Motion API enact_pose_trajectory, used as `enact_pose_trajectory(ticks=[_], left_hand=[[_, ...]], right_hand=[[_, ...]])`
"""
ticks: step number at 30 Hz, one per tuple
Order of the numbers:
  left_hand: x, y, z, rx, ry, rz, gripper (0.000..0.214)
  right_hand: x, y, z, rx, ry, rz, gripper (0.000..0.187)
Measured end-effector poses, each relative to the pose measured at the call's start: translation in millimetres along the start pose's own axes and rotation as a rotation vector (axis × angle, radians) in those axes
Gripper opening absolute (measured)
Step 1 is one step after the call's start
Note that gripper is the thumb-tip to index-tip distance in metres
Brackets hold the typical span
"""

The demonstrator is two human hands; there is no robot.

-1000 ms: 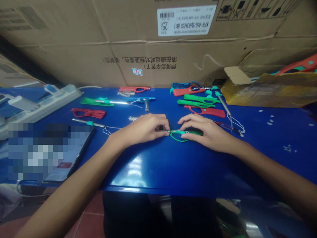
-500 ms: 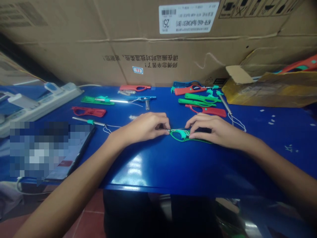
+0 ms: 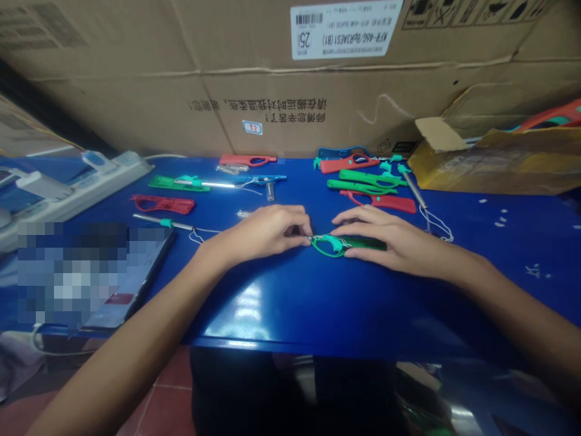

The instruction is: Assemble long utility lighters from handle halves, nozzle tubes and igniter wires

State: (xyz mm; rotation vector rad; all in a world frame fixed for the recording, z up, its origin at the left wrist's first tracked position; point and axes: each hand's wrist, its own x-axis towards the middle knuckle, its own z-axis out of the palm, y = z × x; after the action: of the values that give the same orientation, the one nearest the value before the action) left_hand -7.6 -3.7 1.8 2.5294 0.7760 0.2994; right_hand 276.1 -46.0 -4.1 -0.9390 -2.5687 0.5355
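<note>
A green lighter shell [image 3: 323, 249] lies on the blue table between my hands, with a teal trigger [image 3: 336, 243] and thin pale wires in it. At its left end, my left hand [image 3: 276, 230] pinches the tip between thumb and fingertips, where a bit of metal rod shows. My right hand [image 3: 385, 239] spans the other end, thumb at the near edge and fingers at the far edge; its palm hides part of the shell. Just beyond the right hand is a red lighter shell [image 3: 394, 202]. Left of the left hand lies a metal rod [image 3: 147, 218] with a teal trigger and wires.
Green shells [image 3: 363, 184], a red shell [image 3: 349, 163] and another rod with wires [image 3: 414, 186] lie behind. At left are a power strip [image 3: 77, 200] and a dark-edged tablet-like device [image 3: 158, 260]. A cardboard box [image 3: 490, 160] stands at right, before a large carton [image 3: 149, 121].
My right hand's fingers have shifted slightly left along the shell, with the index finger reaching further over it. The left hand keeps its pinch.
</note>
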Motion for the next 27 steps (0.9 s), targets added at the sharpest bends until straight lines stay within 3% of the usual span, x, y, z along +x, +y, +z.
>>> enact_pose_trajectory(ticks=[8, 12, 18, 23, 27], left_hand=[[0, 2, -0.8, 0.000, -0.009, -0.025, 0.006], [0, 2, -0.1, 0.016, -0.010, -0.018, 0.005], [-1, 0, -0.3, 0.016, -0.009, -0.007, 0.007], [-1, 1, -1.6, 0.026, 0.002, -0.007, 0.006], [0, 3, -0.9, 0.014, 0.009, -0.009, 0.009]], right_hand=[[2, 1, 6, -0.038, 0.002, -0.159, 0.037], [4, -2, 12, -0.054, 0.065, -0.127, 0.027], [7, -5, 21, 0.135, 0.119, -0.027, 0.026], [12, -7, 19, 0.211, 0.085, 0.026, 0.025], [11, -4, 14, 0.136, 0.063, 0.003, 0.029]])
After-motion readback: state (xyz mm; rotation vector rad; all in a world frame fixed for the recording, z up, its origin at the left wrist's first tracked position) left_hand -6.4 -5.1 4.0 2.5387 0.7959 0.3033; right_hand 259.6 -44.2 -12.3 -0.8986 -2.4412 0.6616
